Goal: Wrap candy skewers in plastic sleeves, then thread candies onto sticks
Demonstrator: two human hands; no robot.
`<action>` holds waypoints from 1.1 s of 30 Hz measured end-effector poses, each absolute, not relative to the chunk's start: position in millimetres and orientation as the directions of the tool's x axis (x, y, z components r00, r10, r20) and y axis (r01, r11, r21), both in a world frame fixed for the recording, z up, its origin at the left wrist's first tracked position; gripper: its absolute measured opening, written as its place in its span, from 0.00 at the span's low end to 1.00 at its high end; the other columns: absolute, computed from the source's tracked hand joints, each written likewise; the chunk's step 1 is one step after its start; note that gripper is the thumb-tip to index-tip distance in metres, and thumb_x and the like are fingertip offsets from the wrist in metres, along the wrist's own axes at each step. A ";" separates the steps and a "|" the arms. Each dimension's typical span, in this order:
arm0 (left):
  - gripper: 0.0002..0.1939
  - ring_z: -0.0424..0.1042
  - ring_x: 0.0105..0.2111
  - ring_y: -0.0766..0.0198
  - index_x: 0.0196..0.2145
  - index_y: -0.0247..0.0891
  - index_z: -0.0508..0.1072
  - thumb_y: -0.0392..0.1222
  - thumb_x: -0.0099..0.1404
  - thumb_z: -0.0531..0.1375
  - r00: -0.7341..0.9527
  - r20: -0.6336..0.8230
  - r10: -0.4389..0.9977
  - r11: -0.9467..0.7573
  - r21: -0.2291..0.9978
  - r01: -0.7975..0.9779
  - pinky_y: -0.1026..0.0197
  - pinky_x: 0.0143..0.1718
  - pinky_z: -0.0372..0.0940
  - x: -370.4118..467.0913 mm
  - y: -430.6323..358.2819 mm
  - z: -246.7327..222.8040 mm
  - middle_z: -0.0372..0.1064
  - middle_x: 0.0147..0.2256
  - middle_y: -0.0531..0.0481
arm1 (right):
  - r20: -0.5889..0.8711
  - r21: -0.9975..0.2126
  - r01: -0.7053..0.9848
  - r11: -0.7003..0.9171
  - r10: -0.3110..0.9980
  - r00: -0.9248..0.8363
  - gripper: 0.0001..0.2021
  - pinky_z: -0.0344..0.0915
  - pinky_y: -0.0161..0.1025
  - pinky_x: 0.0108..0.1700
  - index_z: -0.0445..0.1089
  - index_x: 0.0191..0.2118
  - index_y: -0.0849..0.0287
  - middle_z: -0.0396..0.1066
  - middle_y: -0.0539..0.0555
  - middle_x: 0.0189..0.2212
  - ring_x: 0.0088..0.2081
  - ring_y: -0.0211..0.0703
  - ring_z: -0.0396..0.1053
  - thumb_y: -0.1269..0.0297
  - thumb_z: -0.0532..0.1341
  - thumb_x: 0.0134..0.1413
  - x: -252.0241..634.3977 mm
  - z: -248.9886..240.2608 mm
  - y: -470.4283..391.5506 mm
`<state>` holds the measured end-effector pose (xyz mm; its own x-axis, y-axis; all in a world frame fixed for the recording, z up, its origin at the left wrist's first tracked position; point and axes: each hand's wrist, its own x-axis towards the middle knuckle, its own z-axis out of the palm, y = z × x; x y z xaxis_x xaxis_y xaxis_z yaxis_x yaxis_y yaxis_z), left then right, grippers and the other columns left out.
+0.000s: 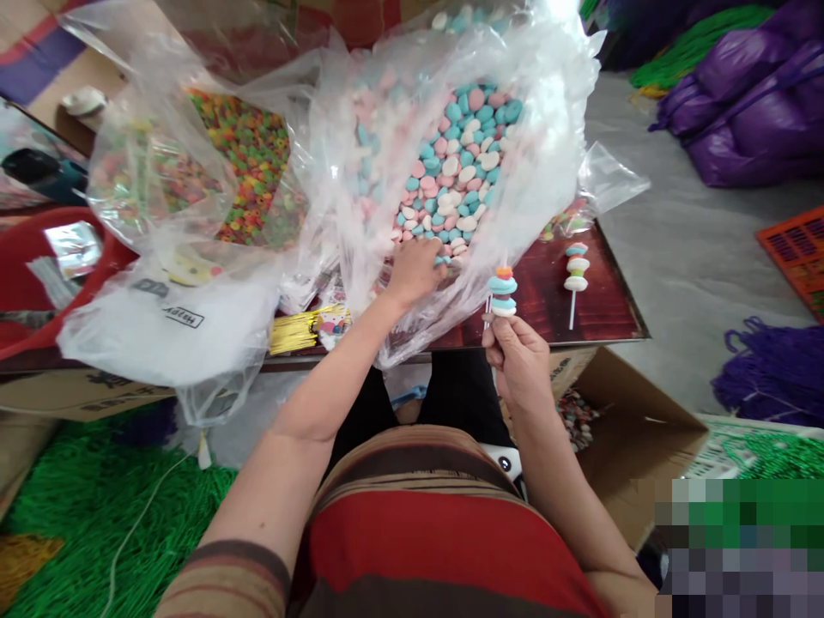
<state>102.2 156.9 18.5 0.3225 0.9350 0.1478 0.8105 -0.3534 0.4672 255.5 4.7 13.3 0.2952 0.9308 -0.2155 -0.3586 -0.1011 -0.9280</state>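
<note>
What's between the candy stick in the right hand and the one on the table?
Only dark red tabletop shows between the held candy stick and the other candy stick, in the head view.

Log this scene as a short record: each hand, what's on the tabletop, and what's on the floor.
Left hand: at the large plastic bag, fingers among pink, blue and white pieces; grip unclear
Right hand: pinching an upright stack of pieces
Tabletop: stacked pieces on a white stick at the right end; yellow strips near the front edge
Floor: green strands at left; open cardboard box at right
</note>
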 end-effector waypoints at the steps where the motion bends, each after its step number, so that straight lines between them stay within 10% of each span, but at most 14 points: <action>1: 0.07 0.73 0.47 0.52 0.39 0.39 0.76 0.35 0.64 0.60 0.265 0.169 0.949 -0.314 0.545 0.777 0.50 0.53 0.60 96.6 153.4 21.1 0.78 0.43 0.44 | -0.204 -0.932 -0.349 -0.092 0.933 0.297 0.20 0.41 0.33 0.20 0.76 0.34 0.58 0.66 0.45 0.21 0.18 0.27 0.50 0.45 0.74 0.48 254.7 14.8 7.4; 7: 0.07 0.67 0.33 0.68 0.36 0.39 0.72 0.42 0.63 0.66 0.216 0.095 0.972 -0.138 0.971 0.196 0.64 0.38 0.62 84.0 109.0 36.9 0.72 0.33 0.55 | -0.134 -0.940 -0.340 -0.027 0.945 0.297 0.22 0.44 0.33 0.19 0.74 0.31 0.58 0.65 0.43 0.22 0.18 0.26 0.47 0.45 0.77 0.41 240.7 28.3 43.1; 14: 0.20 0.67 0.26 0.74 0.35 0.37 0.77 0.51 0.53 0.76 0.323 -0.142 0.936 0.227 0.943 -0.243 0.66 0.30 0.60 84.3 84.4 38.7 0.73 0.30 0.56 | -0.090 -0.924 -0.379 -0.057 0.994 0.068 0.23 0.42 0.32 0.19 0.76 0.35 0.56 0.61 0.42 0.21 0.17 0.25 0.45 0.44 0.77 0.41 227.0 26.8 59.1; 22: 0.21 0.75 0.29 0.70 0.39 0.37 0.81 0.51 0.52 0.77 0.315 -0.205 0.927 0.320 0.870 -0.375 0.66 0.31 0.65 72.6 73.7 35.3 0.78 0.33 0.52 | -0.123 -0.938 -0.329 -0.107 0.992 0.027 0.24 0.41 0.33 0.18 0.69 0.33 0.55 0.62 0.42 0.21 0.17 0.26 0.44 0.46 0.78 0.41 229.4 32.0 55.3; 33: 0.14 0.76 0.35 0.66 0.43 0.42 0.83 0.53 0.66 0.67 0.107 0.001 0.994 0.012 0.992 -0.123 0.62 0.41 0.70 75.3 61.8 20.9 0.81 0.41 0.49 | -0.171 -0.940 -0.317 -0.128 0.979 0.112 0.27 0.41 0.33 0.17 0.63 0.30 0.54 0.62 0.41 0.19 0.15 0.26 0.44 0.40 0.76 0.42 209.8 26.1 48.0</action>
<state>75.3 61.8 20.9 0.1073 0.9942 0.0013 -0.1233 0.0120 0.9923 209.8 48.0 26.1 0.1116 0.9789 -0.1711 -0.3173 -0.1280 -0.9396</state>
